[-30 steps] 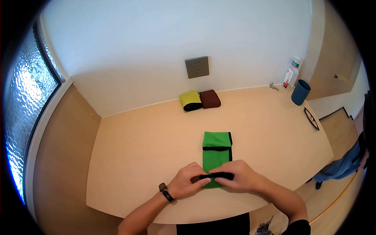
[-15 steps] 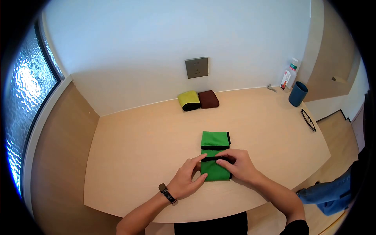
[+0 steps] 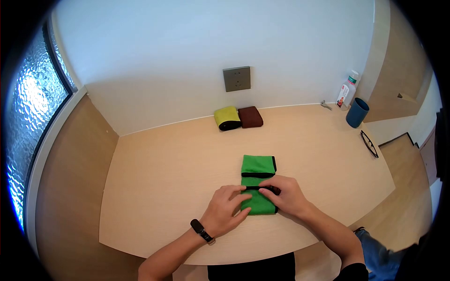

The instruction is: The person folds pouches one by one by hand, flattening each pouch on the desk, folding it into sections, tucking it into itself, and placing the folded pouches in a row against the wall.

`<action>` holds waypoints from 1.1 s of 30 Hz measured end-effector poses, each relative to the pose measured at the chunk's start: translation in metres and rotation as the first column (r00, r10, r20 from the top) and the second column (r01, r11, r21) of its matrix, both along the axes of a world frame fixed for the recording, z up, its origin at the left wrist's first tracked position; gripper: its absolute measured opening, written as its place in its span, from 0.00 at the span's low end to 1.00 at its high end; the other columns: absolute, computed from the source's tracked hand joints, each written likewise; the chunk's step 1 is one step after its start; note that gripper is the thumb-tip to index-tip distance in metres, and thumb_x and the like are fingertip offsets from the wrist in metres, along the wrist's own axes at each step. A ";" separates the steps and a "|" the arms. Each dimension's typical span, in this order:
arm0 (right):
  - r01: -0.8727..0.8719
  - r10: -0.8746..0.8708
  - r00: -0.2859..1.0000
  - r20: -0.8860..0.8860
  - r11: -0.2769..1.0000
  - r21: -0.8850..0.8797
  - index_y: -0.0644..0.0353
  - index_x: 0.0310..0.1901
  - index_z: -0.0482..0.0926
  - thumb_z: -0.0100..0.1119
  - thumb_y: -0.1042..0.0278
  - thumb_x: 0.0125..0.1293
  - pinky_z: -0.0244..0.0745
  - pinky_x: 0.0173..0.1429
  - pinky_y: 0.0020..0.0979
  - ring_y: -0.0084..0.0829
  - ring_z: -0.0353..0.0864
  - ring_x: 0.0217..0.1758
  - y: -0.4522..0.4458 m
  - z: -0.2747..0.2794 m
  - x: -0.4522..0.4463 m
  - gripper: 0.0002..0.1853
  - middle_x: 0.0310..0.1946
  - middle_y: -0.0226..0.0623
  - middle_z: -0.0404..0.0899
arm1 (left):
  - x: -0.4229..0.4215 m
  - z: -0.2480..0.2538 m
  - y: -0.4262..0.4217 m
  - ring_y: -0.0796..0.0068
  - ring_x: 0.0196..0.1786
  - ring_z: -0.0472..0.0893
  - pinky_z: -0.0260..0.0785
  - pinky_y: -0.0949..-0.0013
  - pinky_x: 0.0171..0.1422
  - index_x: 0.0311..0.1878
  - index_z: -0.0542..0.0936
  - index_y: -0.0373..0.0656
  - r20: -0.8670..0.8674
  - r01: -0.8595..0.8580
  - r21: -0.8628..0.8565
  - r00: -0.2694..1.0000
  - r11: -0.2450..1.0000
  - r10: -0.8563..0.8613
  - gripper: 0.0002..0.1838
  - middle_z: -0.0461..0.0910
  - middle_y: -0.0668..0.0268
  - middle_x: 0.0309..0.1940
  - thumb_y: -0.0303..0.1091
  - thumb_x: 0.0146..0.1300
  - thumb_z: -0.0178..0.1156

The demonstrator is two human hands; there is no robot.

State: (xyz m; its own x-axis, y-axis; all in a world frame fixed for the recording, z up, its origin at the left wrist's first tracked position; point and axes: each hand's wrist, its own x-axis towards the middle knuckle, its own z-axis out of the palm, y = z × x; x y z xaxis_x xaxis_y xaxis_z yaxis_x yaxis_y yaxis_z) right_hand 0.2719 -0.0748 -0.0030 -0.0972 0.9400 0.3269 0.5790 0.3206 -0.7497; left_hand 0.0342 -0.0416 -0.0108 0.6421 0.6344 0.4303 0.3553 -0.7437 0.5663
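A green cloth (image 3: 259,165) with black edging lies on the table in front of me, both its far and near ends folded inward. Its two black edges run crosswise with a narrow green strip between them. My left hand (image 3: 225,210), with a black band on the wrist, rests at the cloth's left side, fingers apart, fingertips touching the near fold. At the right side my right hand (image 3: 284,195) pinches the near fold's black edge between thumb and fingers.
Folded yellow-green (image 3: 227,118) and brown (image 3: 251,117) cloths sit by the wall. At the table's right are a white bottle (image 3: 346,91), a small metal object (image 3: 326,105), a blue cup (image 3: 357,113) and glasses (image 3: 369,144). A person's jeans-clad leg (image 3: 379,253) shows lower right.
The cloth's near edge has been carried away from me and laid over, close to the far fold. My left hand has let go and opened. The person at the right has moved nearer.
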 end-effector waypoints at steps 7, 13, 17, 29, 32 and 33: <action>0.003 -0.005 0.999 0.046 0.999 0.039 0.59 0.43 0.88 0.72 0.69 0.65 0.80 0.38 0.35 0.37 0.84 0.31 -0.001 0.001 0.001 0.07 0.34 0.38 0.84 | -0.002 0.001 0.002 0.61 0.50 0.80 0.72 0.57 0.58 0.40 0.88 0.46 -0.015 0.109 0.183 0.994 0.977 -0.108 0.11 0.82 0.66 0.44 0.35 0.56 0.77; -0.009 0.007 0.997 0.077 0.999 0.034 0.58 0.42 0.88 0.72 0.68 0.64 0.79 0.37 0.35 0.36 0.84 0.31 -0.001 0.001 0.001 0.08 0.34 0.37 0.84 | -0.002 0.001 0.002 0.66 0.44 0.80 0.72 0.60 0.55 0.38 0.88 0.46 -0.018 0.163 0.220 0.986 0.962 -0.164 0.10 0.82 0.70 0.37 0.34 0.55 0.78; -0.010 0.007 0.995 0.102 0.999 0.033 0.57 0.42 0.88 0.73 0.68 0.63 0.80 0.37 0.35 0.37 0.84 0.32 -0.001 0.001 0.002 0.07 0.35 0.36 0.84 | 0.000 0.001 0.002 0.67 0.42 0.80 0.72 0.61 0.52 0.37 0.87 0.45 0.013 0.177 0.238 0.983 0.955 -0.186 0.08 0.82 0.70 0.34 0.32 0.55 0.78; -0.018 -0.013 0.979 0.203 0.989 0.149 0.54 0.40 0.89 0.74 0.67 0.60 0.81 0.41 0.37 0.37 0.84 0.42 0.001 -0.001 0.004 0.07 0.36 0.33 0.84 | 0.000 0.001 0.002 0.60 0.58 0.81 0.73 0.56 0.63 0.48 0.86 0.43 -0.045 0.224 0.252 0.975 0.941 -0.220 0.14 0.85 0.63 0.52 0.34 0.60 0.74; 0.064 -0.112 0.969 0.222 0.975 0.215 0.53 0.40 0.89 0.74 0.68 0.59 0.80 0.45 0.38 0.37 0.82 0.46 0.005 0.005 0.008 0.08 0.39 0.32 0.84 | 0.001 0.000 -0.002 0.54 0.72 0.74 0.68 0.49 0.72 0.61 0.82 0.43 -0.162 0.209 0.194 0.970 0.959 -0.179 0.23 0.78 0.58 0.67 0.37 0.64 0.70; 0.119 -0.183 0.954 0.236 0.958 0.262 0.53 0.41 0.89 0.74 0.68 0.58 0.80 0.48 0.38 0.38 0.81 0.49 0.007 0.007 0.009 0.09 0.42 0.31 0.84 | 0.001 -0.002 -0.002 0.54 0.72 0.74 0.68 0.49 0.72 0.61 0.82 0.43 -0.161 0.211 0.197 0.970 0.958 -0.180 0.23 0.78 0.58 0.67 0.37 0.64 0.70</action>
State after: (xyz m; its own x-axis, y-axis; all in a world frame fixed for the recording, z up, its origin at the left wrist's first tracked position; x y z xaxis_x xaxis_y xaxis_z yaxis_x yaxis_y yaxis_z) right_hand 0.2809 -0.0674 0.0044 -0.0702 0.8457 0.5291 0.7963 0.3669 -0.4809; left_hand 0.0350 -0.0437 -0.0127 0.8078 0.3951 0.4375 0.2556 -0.9035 0.3441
